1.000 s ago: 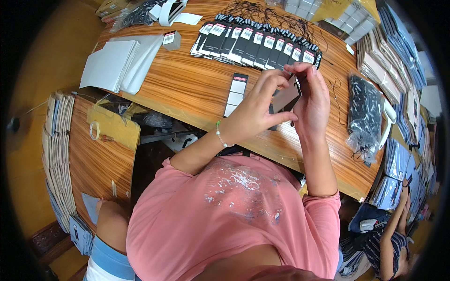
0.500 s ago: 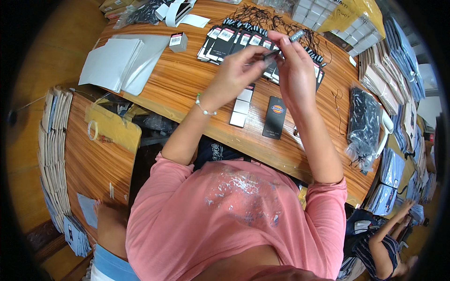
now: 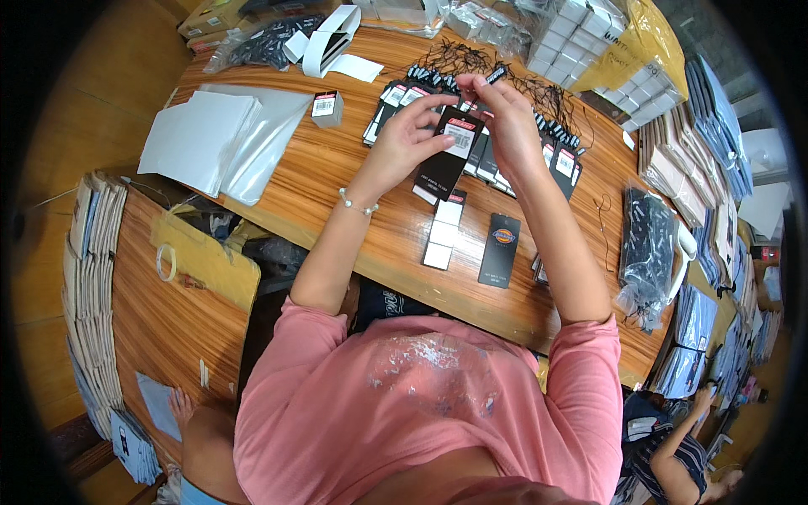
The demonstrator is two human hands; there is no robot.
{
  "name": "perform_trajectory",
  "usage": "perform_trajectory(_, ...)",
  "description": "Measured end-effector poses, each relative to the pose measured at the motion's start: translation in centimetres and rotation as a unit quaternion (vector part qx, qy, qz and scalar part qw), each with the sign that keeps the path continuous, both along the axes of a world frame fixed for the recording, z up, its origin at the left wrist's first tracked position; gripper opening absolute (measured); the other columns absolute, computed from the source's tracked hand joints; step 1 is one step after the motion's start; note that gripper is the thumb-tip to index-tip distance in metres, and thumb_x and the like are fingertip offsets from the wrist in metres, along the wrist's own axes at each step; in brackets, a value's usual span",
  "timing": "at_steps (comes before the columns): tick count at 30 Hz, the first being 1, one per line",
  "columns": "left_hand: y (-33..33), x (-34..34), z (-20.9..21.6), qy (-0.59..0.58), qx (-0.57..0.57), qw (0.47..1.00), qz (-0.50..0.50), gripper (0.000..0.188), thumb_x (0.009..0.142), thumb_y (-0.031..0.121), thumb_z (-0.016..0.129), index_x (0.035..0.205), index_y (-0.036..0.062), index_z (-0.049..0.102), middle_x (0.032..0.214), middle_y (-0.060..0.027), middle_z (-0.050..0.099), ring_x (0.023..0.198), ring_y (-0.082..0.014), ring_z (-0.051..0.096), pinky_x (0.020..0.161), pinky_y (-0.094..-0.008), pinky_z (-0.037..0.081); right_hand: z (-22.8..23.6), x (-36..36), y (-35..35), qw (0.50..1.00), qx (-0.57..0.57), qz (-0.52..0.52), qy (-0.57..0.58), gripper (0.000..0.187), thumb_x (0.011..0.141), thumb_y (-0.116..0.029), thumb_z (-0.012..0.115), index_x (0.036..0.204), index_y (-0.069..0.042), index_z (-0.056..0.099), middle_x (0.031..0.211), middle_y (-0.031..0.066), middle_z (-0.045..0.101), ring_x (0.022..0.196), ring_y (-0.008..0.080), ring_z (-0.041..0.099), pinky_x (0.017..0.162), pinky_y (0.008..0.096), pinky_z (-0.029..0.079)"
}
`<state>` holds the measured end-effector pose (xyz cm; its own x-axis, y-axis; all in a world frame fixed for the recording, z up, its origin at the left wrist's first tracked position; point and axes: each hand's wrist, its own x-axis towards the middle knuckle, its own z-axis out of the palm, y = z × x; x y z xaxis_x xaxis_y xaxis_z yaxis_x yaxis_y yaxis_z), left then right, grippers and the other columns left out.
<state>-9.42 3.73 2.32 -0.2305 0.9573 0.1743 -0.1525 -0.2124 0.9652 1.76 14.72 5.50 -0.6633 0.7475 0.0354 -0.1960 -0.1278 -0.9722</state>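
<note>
A black hang tag with a white barcode sticker hangs tilted above the wooden table. The thumb and fingers of my left hand pinch its left edge. My right hand has its thumb and forefinger closed on the tag's cord, near a small dark plastic seal. Below lie a single black tag with an oval emblem and a strip of white stickers. Behind my hands, rows of finished-looking black tags with stickers and cords overlap, partly hidden by my fingers.
A small stack of stickers stands left, beside white sheets on clear plastic. Tangled black cords lie behind. At right are a bag of black seals, boxes and folded garments. Other people work at both sides.
My left hand has moved slightly left and down, and the tag now hangs face-on with its sticker showing. My right hand has shifted a little left. The view has tilted slightly.
</note>
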Motion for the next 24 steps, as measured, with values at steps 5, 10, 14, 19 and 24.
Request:
perform_trajectory(5,-0.2,-2.9,-1.4,0.053,-0.062,0.997,0.014,0.043,0.078,-0.003,0.062,0.118,0.0018,0.047,0.093,-0.0045,0.060,0.087,-0.0089,0.057,0.077,-0.0203,0.046,-0.6,-0.8,1.5,0.994,0.026,0.069,-0.083,0.020,0.085,-0.017,0.056,0.099,-0.006,0.064,0.086,-0.0011,0.062,0.071,0.0046,0.048,0.066,0.0208,0.037)
perform_trajectory(10,2.7,-5.4,-0.5,0.121,-0.089,0.988,0.031,0.038,0.076,-0.002,0.062,0.113,0.0033,0.052,0.087,-0.0039,0.061,0.080,-0.0079,0.057,0.068,-0.0197,0.047,-1.4,-2.6,5.0,0.993,-0.051,0.102,-0.032,0.021,0.086,-0.011,0.053,0.104,-0.003,0.059,0.087,0.0026,0.064,0.065,0.0055,0.051,0.061,0.0198,0.043)
perform_trajectory(14,5.0,-7.1,-2.4,0.177,-0.116,0.977,0.020,0.039,0.075,0.001,0.065,0.111,0.0024,0.052,0.084,-0.0028,0.061,0.077,-0.0087,0.057,0.066,-0.0199,0.047,-2.4,-4.5,8.6,0.990,-0.073,0.112,-0.049,0.021,0.088,-0.008,0.048,0.106,-0.001,0.055,0.088,0.0050,0.064,0.065,0.0067,0.057,0.059,0.0195,0.049)
perform_trajectory(19,6.1,-7.2,-2.6,0.335,-0.105,0.933,0.077,0.036,0.070,0.009,0.071,0.104,0.0069,0.059,0.088,-0.0045,0.060,0.084,-0.0152,0.056,0.076,-0.0272,0.046,-3.7,-5.7,11.0,0.984,-0.045,0.121,-0.121,0.023,0.091,-0.010,0.044,0.111,-0.004,0.052,0.092,0.0036,0.064,0.065,0.0060,0.057,0.060,0.0202,0.048)
perform_trajectory(24,6.4,-8.1,-3.6,0.522,-0.101,0.833,0.154,0.039,0.066,0.020,0.074,0.103,0.0142,0.064,0.103,-0.0096,0.052,0.105,-0.0271,0.043,0.093,-0.0358,0.036,-4.6,-6.8,11.7,0.978,-0.041,0.125,-0.160,0.022,0.092,-0.012,0.042,0.111,-0.005,0.050,0.091,0.0032,0.064,0.062,0.0050,0.055,0.056,0.0191,0.047)
